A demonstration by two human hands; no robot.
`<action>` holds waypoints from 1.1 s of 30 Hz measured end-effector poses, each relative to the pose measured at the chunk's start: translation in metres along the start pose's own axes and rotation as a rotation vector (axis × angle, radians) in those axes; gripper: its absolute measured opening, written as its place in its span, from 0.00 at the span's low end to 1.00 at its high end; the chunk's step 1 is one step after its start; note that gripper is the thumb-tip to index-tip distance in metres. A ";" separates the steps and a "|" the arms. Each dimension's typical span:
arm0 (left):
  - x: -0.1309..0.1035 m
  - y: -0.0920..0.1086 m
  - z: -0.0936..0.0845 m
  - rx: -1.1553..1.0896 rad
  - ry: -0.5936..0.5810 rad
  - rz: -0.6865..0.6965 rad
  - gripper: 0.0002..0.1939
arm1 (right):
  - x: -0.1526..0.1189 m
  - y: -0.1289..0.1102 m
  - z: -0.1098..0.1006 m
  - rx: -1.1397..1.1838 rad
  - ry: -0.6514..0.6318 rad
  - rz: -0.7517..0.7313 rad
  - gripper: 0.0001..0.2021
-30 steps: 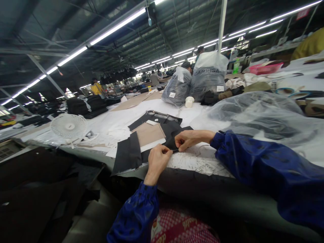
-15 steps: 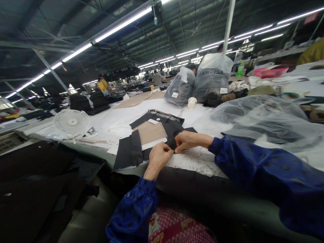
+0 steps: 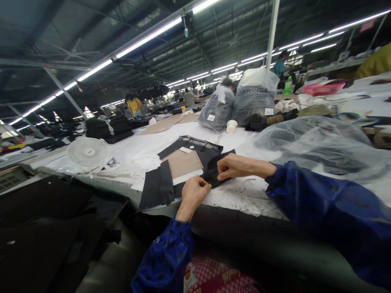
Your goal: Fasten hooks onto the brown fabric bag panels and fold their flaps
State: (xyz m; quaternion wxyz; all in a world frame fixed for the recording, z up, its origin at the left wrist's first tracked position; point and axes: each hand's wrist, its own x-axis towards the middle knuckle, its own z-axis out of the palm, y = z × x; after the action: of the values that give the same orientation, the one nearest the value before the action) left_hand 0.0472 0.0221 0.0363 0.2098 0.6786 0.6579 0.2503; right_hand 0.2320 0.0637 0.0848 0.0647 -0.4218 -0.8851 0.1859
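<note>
Sleeves point(image 3: 166, 256) of shiny blue come up past a red checked apron point(image 3: 214, 276) to 2 bare hands at the near edge of a white-covered table point(image 3: 134, 150). The left hand point(image 3: 194, 190) has thumb and forefinger drawn together in a pinch, apparently on the near edge of a black fabric piece point(image 3: 211, 173), which lies between the 2 hands. The right hand point(image 3: 233, 166) is loosely curled, fingertips down at the raised right part of that piece; whether it grips any cloth, I cannot tell.

0.5 s ago the fingertips nearly met; now the right hand stands off to the right, and the fabric shows bunched in the gap. I judge that close work at that spot has given way to shifting the cloth, with the left hand as anchor.

Left of the left hand lie black panels point(image 3: 155, 185); just beyond it, a beige panel point(image 3: 185, 163). Farther off, left of that hand, stands a white fan point(image 3: 88, 151); beyond the right hand, a paper cup point(image 3: 231, 127), then 2 plastic-wrapped bundles point(image 3: 255, 97)
</note>
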 end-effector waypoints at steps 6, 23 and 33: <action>0.000 -0.003 -0.001 -0.033 -0.008 0.026 0.07 | 0.014 0.010 0.016 0.261 -0.089 -0.216 0.13; -0.025 -0.025 -0.015 0.002 0.271 0.208 0.06 | 0.043 0.006 0.023 0.187 -0.164 0.064 0.12; -0.014 -0.012 -0.005 0.062 0.145 -0.067 0.08 | 0.037 0.012 0.022 0.167 -0.155 0.022 0.16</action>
State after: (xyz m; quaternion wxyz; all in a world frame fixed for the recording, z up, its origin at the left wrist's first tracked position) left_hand 0.0352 0.0080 0.0319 0.1488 0.6426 0.7011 0.2711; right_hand 0.2110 0.0926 0.0583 0.0287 -0.4088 -0.8643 0.2916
